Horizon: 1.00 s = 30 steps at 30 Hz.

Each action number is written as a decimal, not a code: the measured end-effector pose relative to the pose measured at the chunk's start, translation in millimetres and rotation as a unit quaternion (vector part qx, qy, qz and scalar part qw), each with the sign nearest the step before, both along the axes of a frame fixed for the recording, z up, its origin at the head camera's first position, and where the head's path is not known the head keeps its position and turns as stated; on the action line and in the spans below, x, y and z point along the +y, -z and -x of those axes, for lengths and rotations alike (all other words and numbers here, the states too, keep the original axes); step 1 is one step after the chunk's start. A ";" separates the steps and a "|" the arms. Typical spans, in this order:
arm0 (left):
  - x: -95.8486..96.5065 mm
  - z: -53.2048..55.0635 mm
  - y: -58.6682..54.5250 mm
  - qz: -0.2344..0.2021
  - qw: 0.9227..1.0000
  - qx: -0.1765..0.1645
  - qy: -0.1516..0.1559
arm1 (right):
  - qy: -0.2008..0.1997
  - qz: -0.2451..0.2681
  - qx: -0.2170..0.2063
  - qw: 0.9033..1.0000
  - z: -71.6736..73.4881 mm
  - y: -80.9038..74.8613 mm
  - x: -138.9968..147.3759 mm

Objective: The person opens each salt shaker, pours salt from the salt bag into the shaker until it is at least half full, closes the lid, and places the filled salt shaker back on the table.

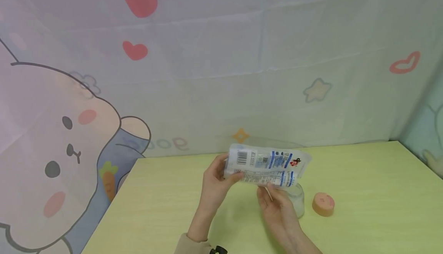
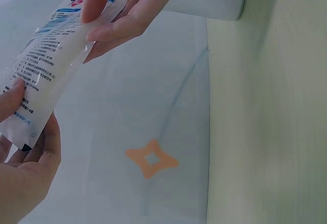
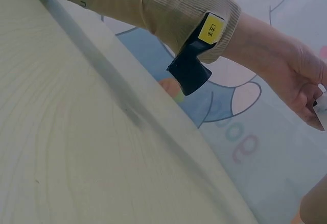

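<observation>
A pale yellow-green table point(image 1: 380, 192) stood before a creased, pastel cloth backdrop point(image 1: 214, 104)
A cartoon animal point(image 1: 34, 131) filled the backdrop's left side, with red hearts point(image 1: 143, 4) and a star point(image 1: 317, 90) farther right

The left hand point(image 1: 215, 182) pinches, thumb pointing over toward the right hand point(image 1: 278, 209). The right hand is a bit lower. Both arms reach forward.

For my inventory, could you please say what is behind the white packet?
From the head view, the left hand, right hand and a jar show partly behind the packet; whatever else it covers is hidden.
</observation>
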<state>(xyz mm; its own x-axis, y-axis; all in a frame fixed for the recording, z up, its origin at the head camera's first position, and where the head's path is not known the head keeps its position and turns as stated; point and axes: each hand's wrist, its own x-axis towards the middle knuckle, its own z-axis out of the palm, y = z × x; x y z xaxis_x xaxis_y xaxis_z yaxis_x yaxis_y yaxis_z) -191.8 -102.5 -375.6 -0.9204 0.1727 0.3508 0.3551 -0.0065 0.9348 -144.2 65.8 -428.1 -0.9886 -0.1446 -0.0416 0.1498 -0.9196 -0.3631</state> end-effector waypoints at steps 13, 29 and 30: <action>-0.6 -1.0 -2.4 0.000 1.000 0.002 0.026 | 0.007 0.030 -0.036 0.999 0.6 -1.3 1.0; 0.9 -2.4 -2.8 0.002 1.000 -0.002 0.012 | 0.004 0.035 -0.025 0.999 -1.2 -1.3 3.1; 1.1 -2.4 -2.7 0.003 1.000 -0.003 0.009 | 0.005 0.034 -0.025 0.999 -1.1 -1.3 3.1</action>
<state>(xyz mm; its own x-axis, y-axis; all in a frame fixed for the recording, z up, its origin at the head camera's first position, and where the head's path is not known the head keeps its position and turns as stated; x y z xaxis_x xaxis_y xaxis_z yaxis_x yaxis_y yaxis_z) -189.4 -101.4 -372.9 -0.9191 0.1913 0.3446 0.3497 -0.0071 0.9368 -143.1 68.9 -426.7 -0.9868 -0.1394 -0.0819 0.1575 -0.9436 -0.2913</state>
